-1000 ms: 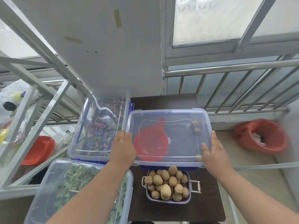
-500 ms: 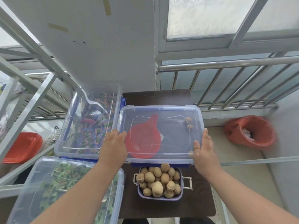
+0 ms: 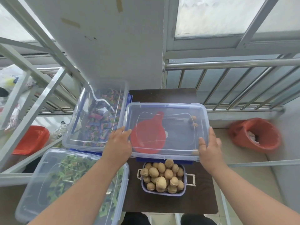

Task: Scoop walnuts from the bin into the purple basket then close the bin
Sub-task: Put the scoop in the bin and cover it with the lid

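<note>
The walnut bin (image 3: 201, 153) sits mid-table with its clear lid (image 3: 170, 108) lying on top. Through the lid I see a red scoop (image 3: 148, 135) and a few walnuts (image 3: 194, 121) at the right. My left hand (image 3: 119, 143) rests on the lid's front left corner, thumb on top and fingers fairly straight along the edge. My right hand (image 3: 209, 146) mirrors it at the front right corner, thumb on the lid and fingers straight against the rim. The purple basket (image 3: 183, 192), heaped with walnuts, stands just in front of the bin.
A lidded bin of colourful wrapped sweets (image 3: 95, 120) touches the walnut bin's left side. Another lidded bin with green wrappers (image 3: 69, 184) is at front left. White metal shelving (image 3: 32, 101) is at left, a window railing (image 3: 227, 64) behind, an orange-lined waste bin (image 3: 254, 135) at right.
Both hands stay at the lid's front corners and the lid stays on the bin. Only the camera view has shifted a little.
</note>
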`<action>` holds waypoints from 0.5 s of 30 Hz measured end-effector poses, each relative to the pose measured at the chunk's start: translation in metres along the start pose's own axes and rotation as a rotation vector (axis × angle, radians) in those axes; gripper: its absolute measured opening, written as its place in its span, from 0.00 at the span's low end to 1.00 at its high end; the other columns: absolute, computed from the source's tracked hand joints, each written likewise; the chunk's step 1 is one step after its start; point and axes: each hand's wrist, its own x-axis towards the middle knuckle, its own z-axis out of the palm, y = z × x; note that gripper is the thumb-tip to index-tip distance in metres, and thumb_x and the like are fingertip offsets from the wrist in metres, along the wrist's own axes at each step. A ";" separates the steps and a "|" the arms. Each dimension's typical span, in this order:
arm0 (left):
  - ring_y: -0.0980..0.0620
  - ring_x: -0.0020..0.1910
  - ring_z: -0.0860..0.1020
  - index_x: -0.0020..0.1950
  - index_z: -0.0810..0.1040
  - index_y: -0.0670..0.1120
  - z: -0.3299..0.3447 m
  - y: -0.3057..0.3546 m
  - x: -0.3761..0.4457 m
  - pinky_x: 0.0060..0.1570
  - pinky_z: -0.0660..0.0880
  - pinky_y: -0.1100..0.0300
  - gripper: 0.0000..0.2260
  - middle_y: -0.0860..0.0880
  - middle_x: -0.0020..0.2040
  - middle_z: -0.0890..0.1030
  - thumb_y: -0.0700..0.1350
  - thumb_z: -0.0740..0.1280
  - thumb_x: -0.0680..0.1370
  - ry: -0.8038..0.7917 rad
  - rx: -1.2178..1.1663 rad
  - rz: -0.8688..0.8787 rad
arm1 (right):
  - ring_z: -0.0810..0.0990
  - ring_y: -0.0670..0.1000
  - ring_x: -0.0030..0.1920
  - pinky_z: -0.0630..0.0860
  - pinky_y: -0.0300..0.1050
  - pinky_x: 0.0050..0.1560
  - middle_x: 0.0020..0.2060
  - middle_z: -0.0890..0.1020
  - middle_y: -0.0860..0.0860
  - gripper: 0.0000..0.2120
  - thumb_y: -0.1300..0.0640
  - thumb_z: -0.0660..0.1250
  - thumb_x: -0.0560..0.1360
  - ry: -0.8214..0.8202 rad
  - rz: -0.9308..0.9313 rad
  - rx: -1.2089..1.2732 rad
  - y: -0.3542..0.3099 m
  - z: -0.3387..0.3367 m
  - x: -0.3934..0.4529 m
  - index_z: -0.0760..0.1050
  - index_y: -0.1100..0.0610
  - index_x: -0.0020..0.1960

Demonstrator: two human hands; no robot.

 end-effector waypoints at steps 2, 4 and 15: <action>0.40 0.80 0.65 0.79 0.74 0.45 -0.004 0.002 -0.003 0.79 0.62 0.46 0.24 0.41 0.80 0.70 0.41 0.66 0.83 -0.034 -0.013 -0.019 | 0.68 0.63 0.74 0.62 0.57 0.76 0.75 0.64 0.62 0.32 0.49 0.59 0.86 -0.006 -0.003 0.001 -0.002 -0.003 0.004 0.50 0.50 0.86; 0.41 0.81 0.64 0.80 0.73 0.47 -0.007 0.005 -0.005 0.80 0.62 0.45 0.24 0.43 0.81 0.68 0.43 0.66 0.83 -0.053 -0.028 -0.042 | 0.67 0.62 0.75 0.62 0.57 0.76 0.76 0.63 0.62 0.32 0.49 0.59 0.86 -0.024 -0.006 -0.003 -0.005 -0.006 0.009 0.50 0.50 0.86; 0.40 0.80 0.63 0.79 0.74 0.47 -0.013 0.011 -0.012 0.79 0.62 0.44 0.23 0.42 0.82 0.68 0.44 0.65 0.83 -0.096 0.007 -0.076 | 0.66 0.62 0.76 0.62 0.57 0.77 0.77 0.64 0.61 0.33 0.47 0.58 0.87 -0.070 -0.011 -0.070 -0.008 -0.010 0.012 0.47 0.49 0.86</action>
